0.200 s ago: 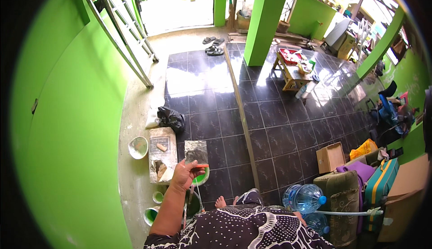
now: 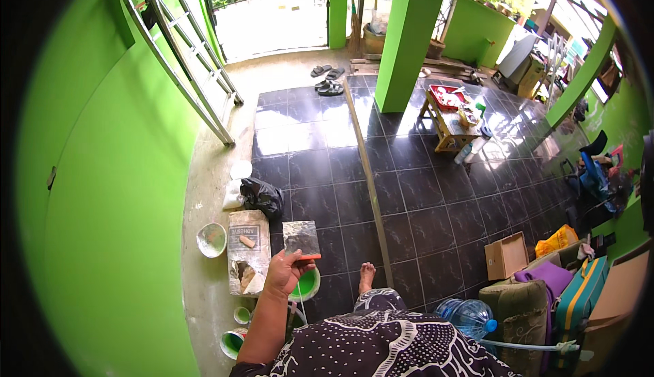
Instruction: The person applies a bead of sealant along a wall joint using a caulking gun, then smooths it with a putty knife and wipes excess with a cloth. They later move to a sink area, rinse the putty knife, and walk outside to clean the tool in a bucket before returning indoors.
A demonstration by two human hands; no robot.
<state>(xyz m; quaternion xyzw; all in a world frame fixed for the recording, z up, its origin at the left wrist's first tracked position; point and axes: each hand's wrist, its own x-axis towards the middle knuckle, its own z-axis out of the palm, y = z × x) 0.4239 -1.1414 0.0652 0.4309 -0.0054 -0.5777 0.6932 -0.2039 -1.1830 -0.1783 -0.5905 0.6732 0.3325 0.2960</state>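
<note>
In front of my body, my left hand (image 2: 283, 273) is closed on a wide putty knife (image 2: 300, 236) with a square, smeared metal blade and an orange grip edge. The blade points away from me, over the dark tiles. Just under the hand, a round bucket of bright green paint (image 2: 308, 286) shows, partly hidden by the hand. Left of it lies a torn paper adhesive bag (image 2: 248, 249) with a small tan block (image 2: 246, 241) on top. My right hand is out of sight.
A white bowl (image 2: 212, 239), green-stained containers (image 2: 233, 342) and a black plastic bag (image 2: 262, 197) line the left side. A ladder (image 2: 187, 57) leans on the green wall. Blue water bottles (image 2: 466, 317), a cushion and a teal case (image 2: 580, 292) crowd the right; a small table (image 2: 451, 119) stands beyond.
My view has shifted, so the floor and objects sit lower in the picture. One bare foot has come forward. The putty knife stays in my left hand, its blade still flat.
</note>
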